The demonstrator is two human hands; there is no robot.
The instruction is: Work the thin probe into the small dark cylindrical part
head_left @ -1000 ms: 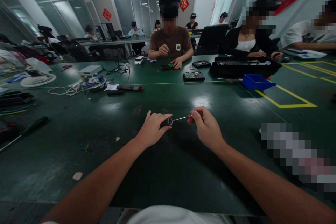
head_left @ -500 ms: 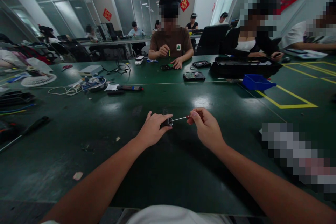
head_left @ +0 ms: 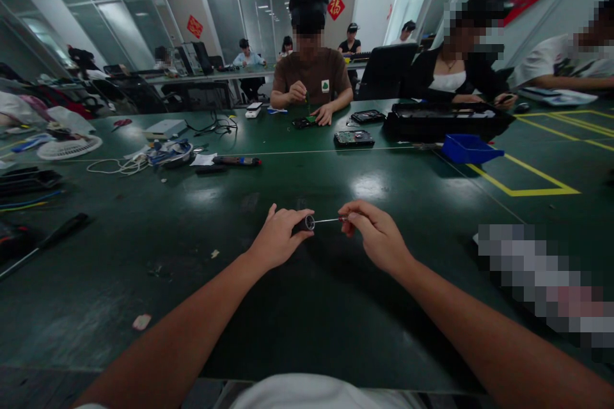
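My left hand [head_left: 278,236] is closed around a short dark cylinder [head_left: 302,224], whose round open end with a pale rim faces right. In my right hand [head_left: 377,230] is a screwdriver [head_left: 327,221] with a thin metal shaft; its small reddish handle is mostly hidden by my fingers. The shaft lies nearly level, and its tip reaches into the cylinder's open end. How deep the tip sits I cannot tell. Both hands are just above the dark green table [head_left: 288,326].
Across the table a person in a brown shirt [head_left: 311,77] works on a small device. A blue scoop-like tray [head_left: 470,149] stands at right, a circuit-board unit [head_left: 354,138] ahead. At left lie a long screwdriver [head_left: 64,230], cables [head_left: 122,165] and a pen-like electric tool [head_left: 237,161].
My right hand has turned, its fingers rolling over the screwdriver handle, and the shaft now lies closer to level. My left hand and the cylinder have hardly moved.
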